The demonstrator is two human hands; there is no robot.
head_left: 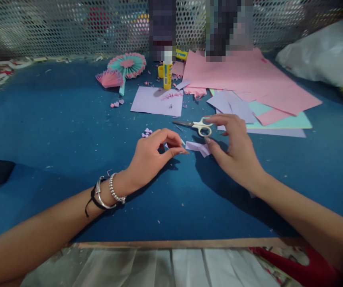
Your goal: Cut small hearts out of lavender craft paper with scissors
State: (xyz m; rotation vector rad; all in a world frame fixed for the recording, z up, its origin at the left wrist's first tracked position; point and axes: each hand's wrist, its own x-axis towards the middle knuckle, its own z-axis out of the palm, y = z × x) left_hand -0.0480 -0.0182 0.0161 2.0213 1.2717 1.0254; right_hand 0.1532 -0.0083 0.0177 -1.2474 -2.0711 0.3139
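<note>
The left hand [155, 153] has its grip pressed together, thumb and forefinger pinching the left end of a small folded lilac paper piece [200, 148]. The right hand [234, 149] has its grip spread: the thumb rests on the piece's right end, while the other fingers arch up over the handles of the scissors [195, 125] without closing on them.

The piece lies flat on the blue counter [54, 131], just below the scissors and between the two hands. Its long axis runs left to right, dipping slightly at the right end, and it looks creased or bunched there, though I cannot make out the folds.

From here the work looks to be mid-way. Up and left of the scissors lie a finished teal-and-pink paper rosette [127, 64] and a pink pleated fan [109, 78]. Small cut lilac hearts [146, 132] sit just left of the scissors. The piece in hand is small and only partly shaped. Directly above the scissors a lilac sheet [156, 101] lies flat, and up and right of them the pink sheets [249, 75] also lie uncut. A glue stick [167, 71] stands upright above the scissors.
</note>
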